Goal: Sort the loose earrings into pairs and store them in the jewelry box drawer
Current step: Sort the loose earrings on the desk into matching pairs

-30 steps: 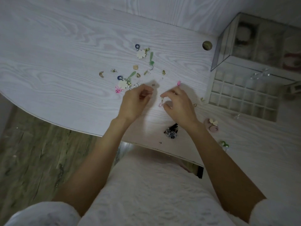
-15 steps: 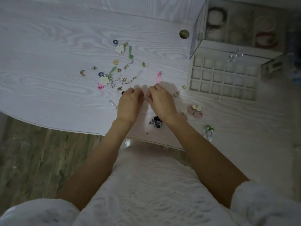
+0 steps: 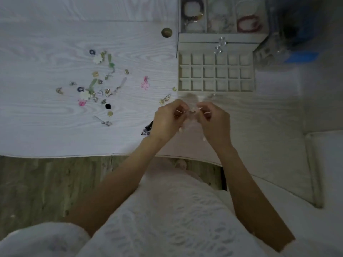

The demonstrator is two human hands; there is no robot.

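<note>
Several loose earrings (image 3: 96, 86) lie scattered on the white wooden table, left of centre; a pink flower-shaped earring (image 3: 145, 84) lies apart from them. The jewelry box drawer (image 3: 216, 72) stands pulled out, its grid of small compartments bare. My left hand (image 3: 168, 120) and my right hand (image 3: 215, 121) meet just in front of the drawer, fingertips pinched together on a small pale pink earring (image 3: 193, 109) held between them. A gold earring (image 3: 165, 99) lies just left of my left hand.
The clear jewelry box (image 3: 222, 15) behind the drawer holds bracelets. A round cable hole (image 3: 166, 32) sits in the table left of the box. A dark beaded piece (image 3: 146, 129) lies by my left wrist. The table's front edge runs close below my wrists.
Both hands have moved right from the earring pile to just in front of the drawer and now hold a small pale earring between them. The view has shifted right too.
</note>
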